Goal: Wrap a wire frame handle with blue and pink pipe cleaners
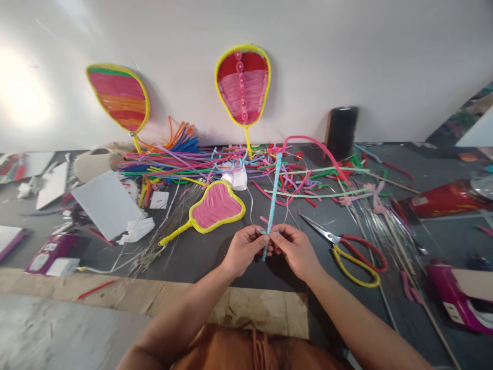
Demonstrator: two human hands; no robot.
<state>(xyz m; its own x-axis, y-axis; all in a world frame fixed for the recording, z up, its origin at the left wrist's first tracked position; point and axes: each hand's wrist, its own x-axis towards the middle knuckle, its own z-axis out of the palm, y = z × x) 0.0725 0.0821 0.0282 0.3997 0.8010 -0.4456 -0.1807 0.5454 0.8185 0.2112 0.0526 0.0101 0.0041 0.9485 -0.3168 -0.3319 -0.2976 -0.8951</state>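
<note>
Between my two hands stands a light-blue stem wound with pipe cleaner [274, 192], leaning slightly right, with a pink-red pipe cleaner [314, 142] curving off its top. My left hand [246, 246] pinches the stem near its lower end. On the other side, my right hand [292, 249] has its thumb and fingers closed at the same spot, on a short bit of blue pipe cleaner around the stem. The stem's lower tip shows beneath the fingers. Left of my hands lies a small pink fan with a yellow rim [216, 208].
Scissors with red and yellow handles [356, 257] lie open to the right. Behind are heaped pipe cleaners [173, 162], a phone [341, 133] and two fans, one pink-red [242, 87], one striped [119, 97], against the wall. Thin wires [379, 221] and a red can [442, 199] lie right.
</note>
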